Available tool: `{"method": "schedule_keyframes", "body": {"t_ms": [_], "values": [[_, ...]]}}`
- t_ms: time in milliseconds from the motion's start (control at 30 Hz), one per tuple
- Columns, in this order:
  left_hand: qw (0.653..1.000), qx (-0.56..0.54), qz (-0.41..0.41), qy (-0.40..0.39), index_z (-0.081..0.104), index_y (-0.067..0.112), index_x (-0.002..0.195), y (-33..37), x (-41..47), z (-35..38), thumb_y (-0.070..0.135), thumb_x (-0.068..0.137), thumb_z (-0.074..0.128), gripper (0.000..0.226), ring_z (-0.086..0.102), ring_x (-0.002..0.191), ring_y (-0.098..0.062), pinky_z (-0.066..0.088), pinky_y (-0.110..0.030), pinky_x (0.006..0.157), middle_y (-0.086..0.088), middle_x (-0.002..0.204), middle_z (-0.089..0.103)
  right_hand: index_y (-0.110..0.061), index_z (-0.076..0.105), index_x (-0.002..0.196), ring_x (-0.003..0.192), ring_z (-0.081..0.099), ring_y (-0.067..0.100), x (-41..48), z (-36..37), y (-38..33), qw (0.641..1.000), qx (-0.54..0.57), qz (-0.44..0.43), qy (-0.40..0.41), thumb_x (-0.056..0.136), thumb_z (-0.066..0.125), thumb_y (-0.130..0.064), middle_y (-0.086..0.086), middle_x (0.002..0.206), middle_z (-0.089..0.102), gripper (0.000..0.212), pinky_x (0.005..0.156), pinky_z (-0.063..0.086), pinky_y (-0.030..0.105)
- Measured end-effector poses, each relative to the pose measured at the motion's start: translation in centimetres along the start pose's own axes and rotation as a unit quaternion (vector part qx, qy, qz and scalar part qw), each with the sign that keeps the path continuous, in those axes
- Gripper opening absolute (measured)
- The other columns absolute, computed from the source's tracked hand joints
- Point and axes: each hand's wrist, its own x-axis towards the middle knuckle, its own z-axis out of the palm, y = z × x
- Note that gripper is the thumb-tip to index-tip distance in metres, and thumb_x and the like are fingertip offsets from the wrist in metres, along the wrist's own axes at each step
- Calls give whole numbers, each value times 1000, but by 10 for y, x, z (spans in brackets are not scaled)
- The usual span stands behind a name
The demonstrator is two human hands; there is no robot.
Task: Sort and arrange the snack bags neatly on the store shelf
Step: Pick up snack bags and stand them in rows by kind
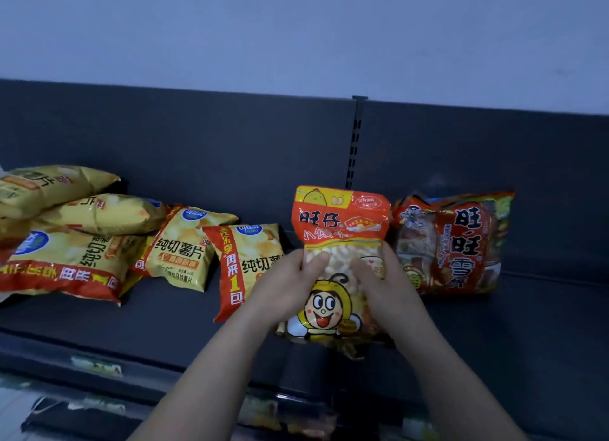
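An orange snack bag with a bee cartoon (336,229) stands upright near the middle of the dark shelf (184,312). My left hand (286,285) grips its left edge and my right hand (382,282) grips its right side, thumbs on the clear window. Right of it, a red rice-cracker bag (458,243) stands upright against the back panel. To the left, several yellow potato chip bags (184,246) lie tumbled in a loose heap, the nearest one (247,266) leaning beside my left hand.
The shelf's back panel (197,144) is dark grey with a slotted upright post (354,144). A pale wall rises above. Below the shelf's front edge (99,358), price-tag strips and more packaged goods (280,414) show dimly on a lower shelf.
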Motion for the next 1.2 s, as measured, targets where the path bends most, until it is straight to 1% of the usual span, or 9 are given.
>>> {"method": "schedule_keyframes", "body": {"t_ms": [133, 333, 467, 567, 667, 767, 900, 1100, 1200], "values": [[996, 71, 53, 23, 60, 29, 98, 6, 2, -44, 67, 93, 34, 46, 64, 93, -15, 51, -45, 88, 9, 95, 69, -47, 45, 128, 98, 67, 11, -8, 27, -32, 999, 8, -36, 32, 96, 50, -45, -15, 111, 67, 33, 87, 56, 43], [989, 108, 71, 65, 58, 25, 98, -23, 3, -115, 63, 94, 34, 44, 63, 91, -17, 51, -46, 87, 5, 96, 68, -44, 48, 126, 93, 69, 4, -3, 99, -64, 997, 33, -66, 24, 98, 50, -37, -16, 108, 69, 29, 79, 56, 29], [990, 96, 51, 86, 57, 26, 103, -61, 1, -156, 59, 95, 38, 40, 63, 93, -19, 51, -45, 88, 5, 97, 67, -47, 44, 130, 97, 67, 5, 5, 156, -67, 998, 13, -65, 6, 96, 50, -39, -16, 112, 68, 35, 86, 55, 36], [994, 51, 33, 86, 55, 26, 110, -94, 2, -175, 55, 96, 41, 35, 64, 95, -18, 52, -46, 88, 6, 101, 67, -48, 30, 142, 114, 59, 10, 14, 195, -62, 997, -38, -68, -5, 89, 46, -56, -17, 128, 59, 56, 97, 50, 43], [996, 29, 21, 79, 52, 25, 116, -121, 3, -184, 53, 97, 40, 35, 65, 95, -18, 53, -46, 88, 5, 105, 67, -40, 7, 153, 128, 46, 14, 20, 223, -53, 992, -117, -39, -24, 95, 39, -59, -19, 139, 44, 69, 107, 38, 42], [996, 52, -1, 71, 46, 22, 119, -144, 3, -183, 45, 101, 37, 31, 63, 92, -17, 52, -43, 87, 2, 107, 64, -35, -6, 154, 135, 36, 28, 19, 238, -40, 968, -248, -12, -30, 98, 30, -58, 4, 146, 45, 70, 116, 20, 45], [996, 67, -15, 62, 40, 22, 119, -167, 2, -179, 44, 102, 35, 29, 61, 89, -16, 51, -39, 81, 1, 107, 62, -30, -10, 154, 139, 21, 28, 13, 254, -25, 940, -340, -26, -5, 98, 26, -60, 5, 147, 44, 73, 117, 5, 46], [995, 50, -15, 82, 39, 18, 112, -174, 11, -179, 36, 103, 35, 20, 61, 84, -22, 52, -40, 72, -4, 98, 61, -24, -6, 155, 139, 23, 27, 20, 265, -21, 929, -366, -50, 31, 98, 25, -60, 4, 153, 34, 75, 116, 9, 46], [992, 55, 0, 111, 42, 16, 105, -174, 15, -181, 30, 104, 36, 16, 58, 75, -20, 43, -32, 61, -7, 91, 60, -21, -4, 156, 140, 19, 27, 23, 277, -24, 932, -356, -55, 45, 99, 26, -57, 6, 155, 26, 74, 116, 10, 45]]}}
